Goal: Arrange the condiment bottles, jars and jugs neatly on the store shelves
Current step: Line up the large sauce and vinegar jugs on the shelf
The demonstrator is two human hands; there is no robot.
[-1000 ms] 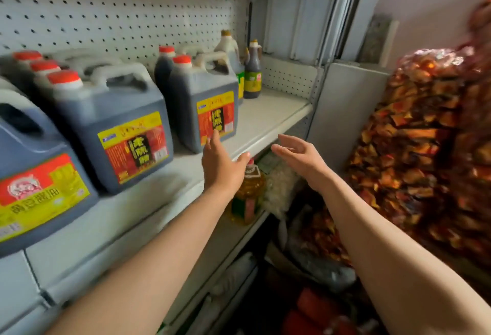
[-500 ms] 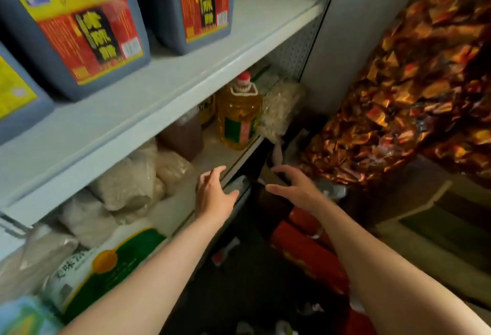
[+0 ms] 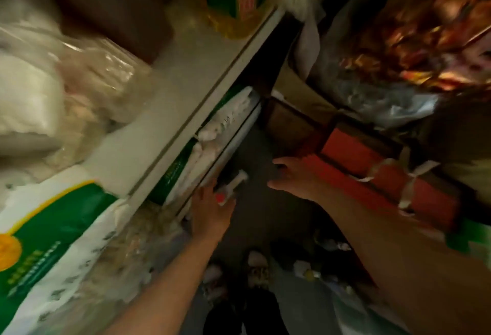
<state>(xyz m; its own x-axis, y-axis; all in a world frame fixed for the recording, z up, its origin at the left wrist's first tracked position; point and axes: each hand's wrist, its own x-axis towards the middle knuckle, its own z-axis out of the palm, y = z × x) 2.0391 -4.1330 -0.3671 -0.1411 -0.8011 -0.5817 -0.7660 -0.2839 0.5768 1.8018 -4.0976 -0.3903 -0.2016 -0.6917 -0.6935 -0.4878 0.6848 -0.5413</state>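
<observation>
A: Head view: camera is now dropping from the jug shelf down to the floor level. Jugs are out of frame; only the base of the oil bottle [image 3: 228, 2] is showing, standing on the middle shelf [image 3: 170, 111] near its edge.

B: Hands?

A: Left hand [image 3: 212, 212] is reaching low, by the bottom shelf edge, at a small white-and-red item [image 3: 230, 188] lying there. Grip looks relaxed, fingers extended, touching or just beside it; blur makes closure impossible to call. Right hand [image 3: 297, 177] is hovering spread wide, holding nothing, near the red box [image 3: 377, 175].

B: Meaning?

A: Likely fetching the next item from below; too blurred to tell if it's a condiment. Nothing is being placed yet. Green-and-white sack [image 3: 53, 228] is sitting at the left.
</observation>
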